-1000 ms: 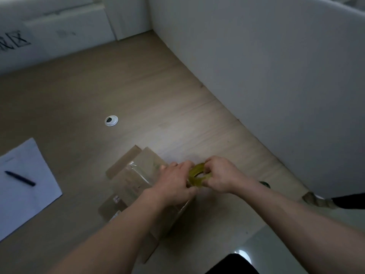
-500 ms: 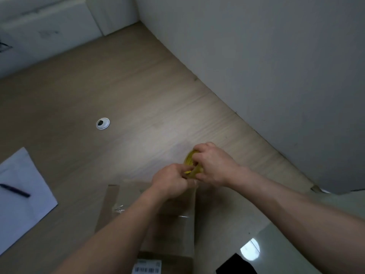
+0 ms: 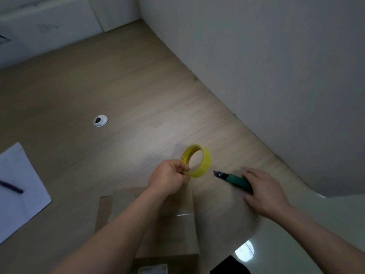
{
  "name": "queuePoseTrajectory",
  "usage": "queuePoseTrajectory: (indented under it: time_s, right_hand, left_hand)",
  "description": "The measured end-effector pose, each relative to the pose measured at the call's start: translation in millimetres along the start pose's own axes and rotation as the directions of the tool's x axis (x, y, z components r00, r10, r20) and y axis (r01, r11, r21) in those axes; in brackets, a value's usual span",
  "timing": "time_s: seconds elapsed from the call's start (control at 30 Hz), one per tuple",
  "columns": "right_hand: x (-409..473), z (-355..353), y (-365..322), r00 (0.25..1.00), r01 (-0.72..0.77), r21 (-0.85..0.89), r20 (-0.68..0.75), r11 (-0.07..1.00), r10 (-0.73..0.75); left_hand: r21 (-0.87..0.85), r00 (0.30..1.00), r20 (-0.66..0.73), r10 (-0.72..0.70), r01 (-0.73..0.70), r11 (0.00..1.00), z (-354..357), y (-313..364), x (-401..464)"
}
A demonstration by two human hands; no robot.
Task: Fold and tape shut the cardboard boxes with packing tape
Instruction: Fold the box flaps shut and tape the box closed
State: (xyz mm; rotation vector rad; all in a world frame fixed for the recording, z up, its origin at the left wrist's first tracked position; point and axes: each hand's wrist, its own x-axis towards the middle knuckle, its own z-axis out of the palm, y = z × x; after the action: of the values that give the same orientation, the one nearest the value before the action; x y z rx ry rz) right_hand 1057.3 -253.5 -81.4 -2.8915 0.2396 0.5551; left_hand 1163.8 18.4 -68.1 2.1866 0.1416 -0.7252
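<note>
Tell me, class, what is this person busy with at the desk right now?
A person is taping a cardboard box on a wooden desk. The left hand grips a yellow roll of packing tape held just beyond the box's far edge. The right hand holds a green utility knife with its blade pointing toward the roll, probably about to cut the tape. A sheet of paper with a pen lies to the left.

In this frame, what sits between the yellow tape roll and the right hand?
In the head view, a green-handled utility knife lies between the yellow tape roll, gripped by the left hand, and the right hand, its blade tip pointing toward the roll; the hand reaches its handle.
</note>
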Motion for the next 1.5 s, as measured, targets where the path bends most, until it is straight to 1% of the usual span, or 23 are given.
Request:
queuePoseTrajectory:
  time_s: [0.13,0.2,0.23,0.3,0.33,0.4,0.43,0.5,0.63,0.73,0.9,1.1,1.23,1.27,1.33,1.37,1.4,1.43,1.5]
  right_hand:
    - [-3.4,17.3,0.3,0.997,-0.021,0.052,-0.070,0.998,0.024]
    - [-8.8,21.1,-2.3,0.994,0.000,0.165,-0.108,0.986,0.018]
    - [-13.5,21.5,-3.2,0.992,0.017,0.259,-0.123,0.966,0.015]
    - [-24.9,17.4,-7.0,0.989,0.079,0.451,-0.148,0.889,-0.013]
    - [-30.2,12.8,-10.2,0.985,0.124,0.519,-0.166,0.846,-0.043]
    - [-37.8,1.8,-18.0,0.972,0.223,0.571,-0.187,0.790,-0.139]
    - [-39.1,-3.4,-22.3,0.964,0.265,0.566,-0.186,0.781,-0.192]
    - [-35.2,-12.0,-28.9,0.949,0.314,0.507,-0.181,0.802,-0.257]
    - [-21.1,-26.6,-38.1,0.946,0.323,0.399,-0.164,0.858,-0.280]
    - [-14.2,-34.1,-43.2,0.932,0.362,0.357,-0.141,0.861,-0.334]
    - [-5.8,-42.1,-47.5,0.922,0.386,0.330,-0.100,0.862,-0.375]
    - [2.1,-46.8,-49.4,0.907,0.420,0.281,-0.102,0.863,-0.409]
    - [7.0,-50.6,-51.3,0.891,0.453,0.222,-0.085,0.863,-0.446]
    - [8.8,-50.9,-51.7,0.889,0.458,0.188,-0.083,0.869,-0.451]
    - [12.8,-48.0,-53.3,0.884,0.467,0.037,-0.043,0.884,-0.465]
    - [14.1,-43.8,-52.5,0.887,0.460,-0.031,-0.012,0.887,-0.461]
    - [14.5,-37.6,-50.4,0.897,0.443,-0.059,0.008,0.895,-0.443]
    - [14.4,-30.8,-47.6,0.910,0.414,-0.063,0.008,0.908,-0.414]
    - [12.6,-17.7,-38.0,0.948,0.316,-0.040,-0.038,0.948,-0.317]
  left_hand:
    - [-0.053,1.000,0.004,0.015,-0.015,0.999,0.4,-1.2,3.6]
    - [-0.080,1.000,-0.013,0.003,-0.004,0.997,0.6,-1.6,3.1]
    - [-0.103,1.000,-0.022,-0.005,0.003,0.995,0.4,-1.8,3.0]
    - [-0.166,1.000,-0.029,-0.007,0.002,0.986,0.0,-2.7,3.4]
    - [-0.196,1.000,-0.029,-0.001,-0.004,0.981,-0.5,-3.1,3.4]
    - [-0.233,1.000,-0.026,0.013,-0.018,0.972,-2.1,-4.7,3.4]
    - [-0.237,1.000,-0.021,0.019,-0.024,0.971,-2.9,-5.5,3.6]
    - [-0.233,0.999,-0.019,0.026,-0.030,0.972,-3.6,-7.4,4.3]
    - [-0.238,0.999,-0.033,0.036,-0.043,0.970,-3.7,-8.2,4.3]
    - [-0.245,0.998,-0.033,0.054,-0.061,0.968,-4.3,-8.6,3.8]
    - [-0.247,0.996,-0.040,0.078,-0.086,0.965,-4.8,-8.5,2.0]
    - [-0.252,0.994,-0.048,0.094,-0.104,0.962,-5.2,-9.1,1.2]
    - [-0.223,0.992,-0.058,0.108,-0.119,0.968,-6.0,-7.9,0.3]
    - [-0.227,0.992,-0.062,0.110,-0.121,0.966,-6.3,-7.4,0.1]
    - [-0.243,0.991,-0.076,0.110,-0.126,0.962,-6.9,-6.4,0.0]
    - [-0.246,0.990,-0.080,0.113,-0.130,0.960,-6.5,-6.6,-0.4]
    - [-0.246,0.990,-0.080,0.117,-0.134,0.960,-5.9,-7.0,-1.2]
    - [-0.243,0.989,-0.081,0.120,-0.137,0.960,-5.9,-7.5,-2.0]
    - [-0.233,0.989,-0.083,0.125,-0.141,0.962,-5.1,-9.5,-4.1]
